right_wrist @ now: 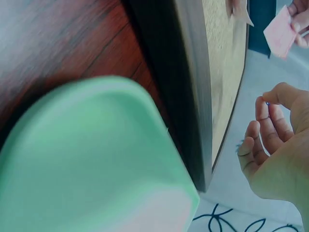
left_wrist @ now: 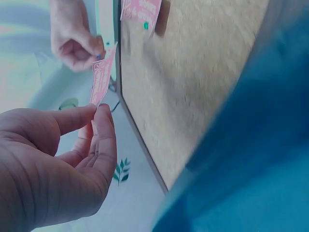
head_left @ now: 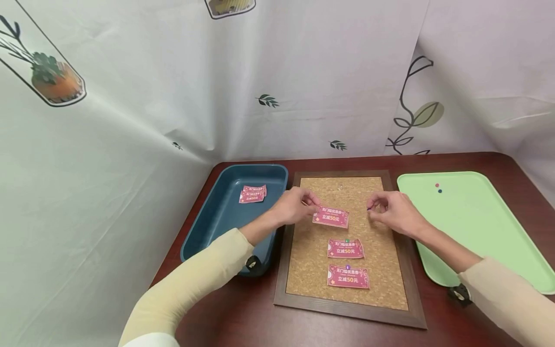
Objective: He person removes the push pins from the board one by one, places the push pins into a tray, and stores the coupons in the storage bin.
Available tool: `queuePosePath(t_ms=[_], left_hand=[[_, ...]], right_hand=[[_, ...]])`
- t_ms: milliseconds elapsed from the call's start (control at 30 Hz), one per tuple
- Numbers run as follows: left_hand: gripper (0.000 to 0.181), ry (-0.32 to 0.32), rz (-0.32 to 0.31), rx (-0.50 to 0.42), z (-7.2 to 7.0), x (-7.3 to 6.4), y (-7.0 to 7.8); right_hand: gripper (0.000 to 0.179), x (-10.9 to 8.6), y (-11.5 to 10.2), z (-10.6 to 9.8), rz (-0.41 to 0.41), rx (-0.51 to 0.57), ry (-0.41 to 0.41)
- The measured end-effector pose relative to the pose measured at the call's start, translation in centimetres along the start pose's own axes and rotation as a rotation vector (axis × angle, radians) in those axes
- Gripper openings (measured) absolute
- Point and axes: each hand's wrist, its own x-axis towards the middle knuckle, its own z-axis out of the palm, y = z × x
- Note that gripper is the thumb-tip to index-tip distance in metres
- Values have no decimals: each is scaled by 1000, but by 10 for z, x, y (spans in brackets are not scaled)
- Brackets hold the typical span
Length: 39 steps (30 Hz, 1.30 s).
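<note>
Pink coupon juts from the left fingers pinching its end.

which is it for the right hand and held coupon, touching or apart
Apart: the head view shows bare cork between the right hand and the held coupon.

The held coupon reads "无门槛优惠券" above "立减50元". The upper pinned coupon and lower pinned coupon bear identical main lines. The front coupon in the blue tray shows "立减50元".
</note>
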Motion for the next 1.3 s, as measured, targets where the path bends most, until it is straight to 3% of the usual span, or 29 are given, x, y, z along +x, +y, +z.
queuePosePath(t_ms=[333, 567, 1000, 1300], left_hand=[[7, 78, -25, -100, -41, -10, -22], [11, 178, -66, -70, -66, -14, -43], [20, 325, -256, -32, -110, -18, -106], [21, 339, -394, -36, -121, -15, -140]], right_hand=[[11, -10, 20, -22, 9, -54, 72], [9, -15, 41, -39, 11, -82, 153], [6, -24, 77, -71, 116, -139, 223], [12, -30, 99, -84, 171, -150, 249]])
